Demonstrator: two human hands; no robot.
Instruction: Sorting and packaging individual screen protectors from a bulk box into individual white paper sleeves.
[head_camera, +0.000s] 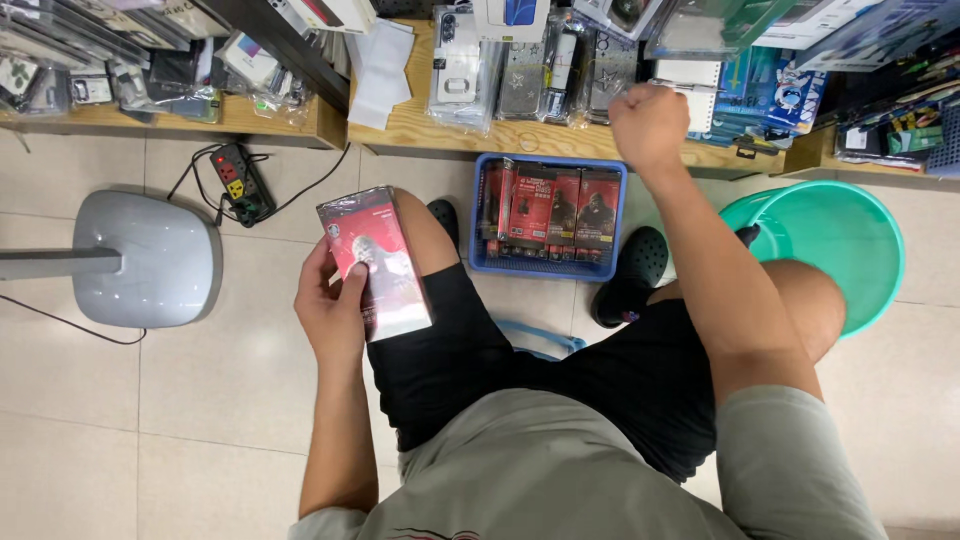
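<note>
Here, left of centre, the left hand (335, 300) clamps a red boxed package (375, 262) over the knee. Upper right, the right hand (650, 125) is fisted, empty, at the shelf edge (560, 140); a one-handed hold could let the package slip floorward.

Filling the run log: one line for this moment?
left hand: holds red box | right hand: fisted at shelf | blue basket: on floor

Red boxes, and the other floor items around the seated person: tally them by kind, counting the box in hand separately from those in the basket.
Red box held in the left hand: 1
Red boxes standing in the blue basket: 4
Green plastic tub: 1
Power strip: 1
Grey stand base: 1
Total: 9
</note>
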